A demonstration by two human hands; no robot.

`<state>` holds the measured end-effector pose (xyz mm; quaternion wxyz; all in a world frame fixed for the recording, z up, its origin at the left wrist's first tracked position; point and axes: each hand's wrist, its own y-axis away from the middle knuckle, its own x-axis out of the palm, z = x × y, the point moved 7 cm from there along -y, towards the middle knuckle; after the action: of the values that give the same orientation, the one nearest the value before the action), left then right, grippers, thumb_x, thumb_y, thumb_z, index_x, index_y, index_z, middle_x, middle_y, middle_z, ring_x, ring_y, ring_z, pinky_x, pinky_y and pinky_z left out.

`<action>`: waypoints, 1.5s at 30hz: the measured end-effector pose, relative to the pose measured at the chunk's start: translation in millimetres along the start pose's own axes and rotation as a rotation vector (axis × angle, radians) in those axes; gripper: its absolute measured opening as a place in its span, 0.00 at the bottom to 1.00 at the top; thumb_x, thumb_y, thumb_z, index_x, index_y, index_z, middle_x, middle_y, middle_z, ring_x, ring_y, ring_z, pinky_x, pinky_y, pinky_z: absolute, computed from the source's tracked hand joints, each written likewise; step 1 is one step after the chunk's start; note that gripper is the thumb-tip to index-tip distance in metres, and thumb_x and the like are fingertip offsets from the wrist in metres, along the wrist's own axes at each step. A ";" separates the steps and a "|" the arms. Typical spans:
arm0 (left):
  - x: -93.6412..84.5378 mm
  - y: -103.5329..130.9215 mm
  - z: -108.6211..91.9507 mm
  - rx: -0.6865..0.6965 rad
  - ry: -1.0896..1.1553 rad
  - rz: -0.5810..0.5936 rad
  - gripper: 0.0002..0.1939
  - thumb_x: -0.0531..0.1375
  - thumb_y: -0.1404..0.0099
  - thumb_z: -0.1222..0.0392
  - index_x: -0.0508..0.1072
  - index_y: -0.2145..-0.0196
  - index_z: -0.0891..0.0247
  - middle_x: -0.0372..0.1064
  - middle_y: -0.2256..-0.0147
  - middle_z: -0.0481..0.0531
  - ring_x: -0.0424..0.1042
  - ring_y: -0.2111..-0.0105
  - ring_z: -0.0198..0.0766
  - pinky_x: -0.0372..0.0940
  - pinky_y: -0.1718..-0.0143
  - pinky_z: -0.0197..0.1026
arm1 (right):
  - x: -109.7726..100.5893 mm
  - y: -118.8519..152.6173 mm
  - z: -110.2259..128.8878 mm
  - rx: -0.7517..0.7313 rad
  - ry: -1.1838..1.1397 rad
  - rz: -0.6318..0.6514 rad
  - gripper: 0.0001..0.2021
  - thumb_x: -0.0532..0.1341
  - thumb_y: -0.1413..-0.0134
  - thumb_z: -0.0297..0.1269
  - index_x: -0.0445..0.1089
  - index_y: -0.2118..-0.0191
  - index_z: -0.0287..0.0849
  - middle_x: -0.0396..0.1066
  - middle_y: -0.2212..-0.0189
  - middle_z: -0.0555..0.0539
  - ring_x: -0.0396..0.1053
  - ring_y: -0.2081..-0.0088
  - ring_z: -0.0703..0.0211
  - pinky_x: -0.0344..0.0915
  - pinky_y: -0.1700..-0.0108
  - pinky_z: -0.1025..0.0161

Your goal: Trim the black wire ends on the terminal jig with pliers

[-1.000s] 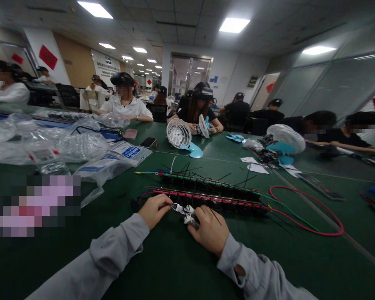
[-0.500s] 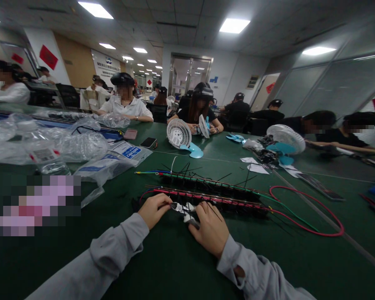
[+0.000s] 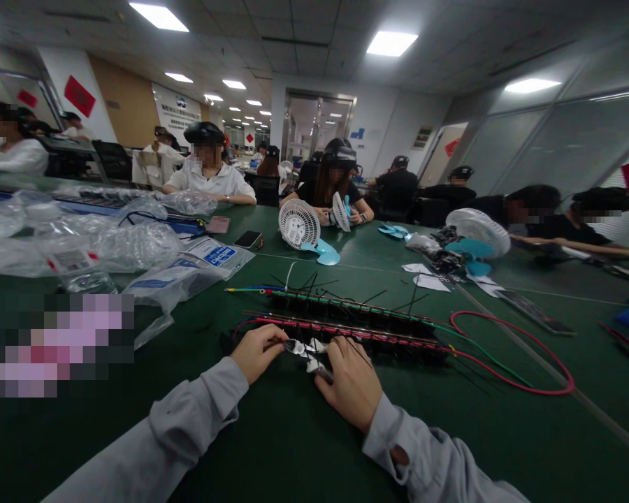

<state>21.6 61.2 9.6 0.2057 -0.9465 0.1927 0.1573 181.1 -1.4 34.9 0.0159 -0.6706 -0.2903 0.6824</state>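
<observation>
My left hand [image 3: 259, 353] is closed in a pinch, its fingertips on a small dark piece [image 3: 290, 344] too small to name. My right hand [image 3: 352, 377] is curled round a white-and-grey object [image 3: 314, 365], mostly hidden under the fingers. White crumpled-looking material [image 3: 301, 346] shows between the two hands. Just beyond them lies the near wire bundle [image 3: 346, 331], with red wires along a black, bristly strip. A second bundle [image 3: 335, 302] with a green wire runs parallel behind it. Thin black cable ties [image 3: 377, 296] stick out of both at many angles.
Red cable loop [image 3: 571, 377] curves on the right. Left are a plastic bottle [image 3: 76, 258], clear bags [image 3: 189, 269] and a blurred pinkish patch [image 3: 68, 342]. Behind lie a phone [image 3: 248, 239], a white fan grille [image 3: 299, 225] and blue blades [image 3: 322, 251]. A co-worker [image 3: 340, 181] handles fan parts.
Both hands keep almost the same place and grip. The whole view has shifted very slightly; the bundles have not visibly moved on the table.
</observation>
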 end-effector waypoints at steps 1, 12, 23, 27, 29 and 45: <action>0.2 0.1 0.2 -0.004 0.002 0.001 0.06 0.56 0.41 0.68 0.72 0.66 0.66 0.69 0.65 0.53 0.70 0.63 0.38 0.69 0.59 0.42 | 0.1 -0.1 -0.2 0.003 0.002 -0.001 0.13 0.59 0.55 0.40 0.60 0.62 0.41 0.62 0.62 0.43 0.60 0.58 0.52 0.55 0.54 0.55; 0.6 -0.4 0.7 -0.025 -0.004 0.003 0.05 0.56 0.41 0.67 0.72 0.67 0.66 0.69 0.66 0.53 0.70 0.64 0.38 0.68 0.59 0.42 | -0.2 0.6 1.1 0.020 0.035 -0.011 0.10 0.59 0.54 0.40 0.59 0.66 0.43 0.62 0.66 0.45 0.60 0.61 0.53 0.55 0.56 0.57; 1.5 0.1 0.1 -0.026 0.004 -0.001 0.06 0.56 0.41 0.68 0.72 0.67 0.66 0.69 0.66 0.53 0.70 0.65 0.38 0.68 0.60 0.41 | 2.1 -0.2 -0.1 0.018 -0.005 0.037 0.12 0.59 0.55 0.39 0.60 0.63 0.41 0.61 0.63 0.44 0.59 0.59 0.52 0.55 0.55 0.56; 2.6 0.5 0.2 -0.025 0.007 -0.008 0.07 0.55 0.42 0.69 0.71 0.66 0.66 0.69 0.66 0.53 0.70 0.65 0.38 0.68 0.60 0.41 | 2.6 0.4 -0.2 0.037 -0.010 0.047 0.11 0.58 0.53 0.39 0.60 0.63 0.41 0.61 0.62 0.44 0.59 0.58 0.51 0.54 0.54 0.55; 2.8 0.5 -0.7 -0.026 0.005 -0.008 0.07 0.55 0.42 0.69 0.71 0.67 0.66 0.69 0.66 0.53 0.70 0.65 0.38 0.68 0.60 0.41 | 2.3 0.5 0.2 0.036 -0.010 0.050 0.12 0.58 0.53 0.39 0.60 0.63 0.41 0.61 0.62 0.44 0.59 0.58 0.51 0.54 0.54 0.55; 4.2 0.4 0.6 -0.012 0.033 -0.001 0.06 0.56 0.42 0.70 0.71 0.67 0.67 0.67 0.66 0.53 0.70 0.63 0.38 0.68 0.59 0.42 | 6.9 1.7 -0.5 0.012 0.012 0.012 0.08 0.58 0.53 0.39 0.60 0.67 0.42 0.62 0.67 0.46 0.60 0.63 0.55 0.55 0.58 0.59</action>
<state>24.9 59.8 7.4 0.1969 -0.9503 0.1946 0.1425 181.5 0.2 28.0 0.0175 -0.6762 -0.2824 0.6803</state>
